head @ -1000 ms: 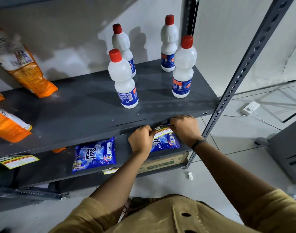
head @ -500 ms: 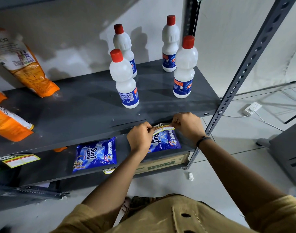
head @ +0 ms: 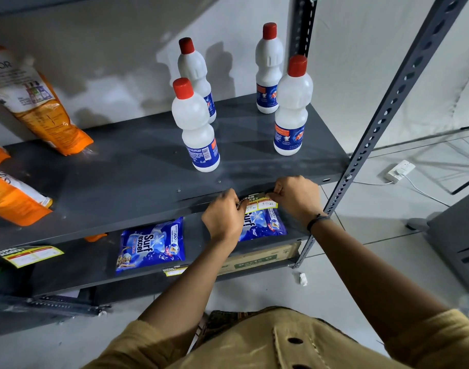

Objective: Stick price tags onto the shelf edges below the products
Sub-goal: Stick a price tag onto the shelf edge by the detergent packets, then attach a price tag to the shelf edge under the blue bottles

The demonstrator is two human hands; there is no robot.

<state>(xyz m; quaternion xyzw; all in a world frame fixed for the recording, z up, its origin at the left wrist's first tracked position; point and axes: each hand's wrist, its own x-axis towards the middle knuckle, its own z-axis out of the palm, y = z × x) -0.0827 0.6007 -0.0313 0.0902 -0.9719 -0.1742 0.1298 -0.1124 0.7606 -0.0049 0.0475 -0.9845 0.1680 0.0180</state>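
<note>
price tag (head: 258, 203) raised to shelf edge (head: 137, 222), both hands pinching its ends

Both hands' grip, left hand (head: 222, 217) and right hand (head: 297, 195), on price tag (head: 258, 203) at shelf edge (head: 148, 219)

The shelf (head: 121, 187) was dark grey. White bottles (head: 194, 129) wore red caps and blue labels. The price tag (head: 260, 203) was yellow and white, the packets (head: 150, 245) blue, the pouches (head: 39, 107) at left orange.

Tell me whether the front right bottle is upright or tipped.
Upright. The front right bottle stands on its base on the shelf, red cap on top.
</note>
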